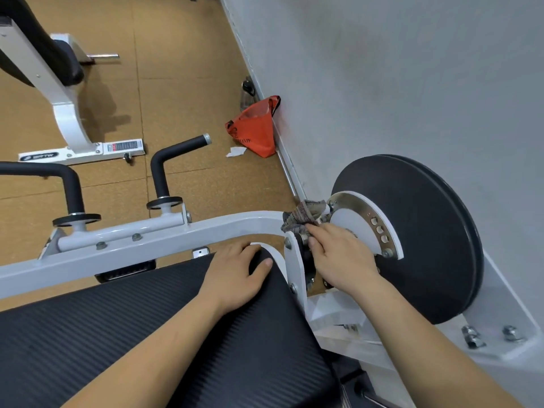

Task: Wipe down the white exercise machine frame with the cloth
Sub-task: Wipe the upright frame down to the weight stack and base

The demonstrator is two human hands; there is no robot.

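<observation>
The white exercise machine frame is a glossy painted steel tube, bolted with hex nuts, that bends downward at its right end. The cloth, a crumpled grey-brown patterned rag, sits bunched right on that bend, against the pivot. The right hand grips its lower edge, fingers drawn together and curled into the fabric. The left hand rests flat on the rounded corner of a black ribbed pad, fingers relaxed and slightly spread, thumb set apart.

Just right of the cloth is a brushed-metal arc punched with a row of holes, set on a white disc; behind it stand two matte black round weight plates close to the grey wall. Two bent handles in black foam rise from the frame.

A second white machine on the tan tiled floor carries a logo decal and a warning label, both too small to read. A red bag with partly hidden lettering leans on the wall, a paper scrap beside it and a bottle behind.
</observation>
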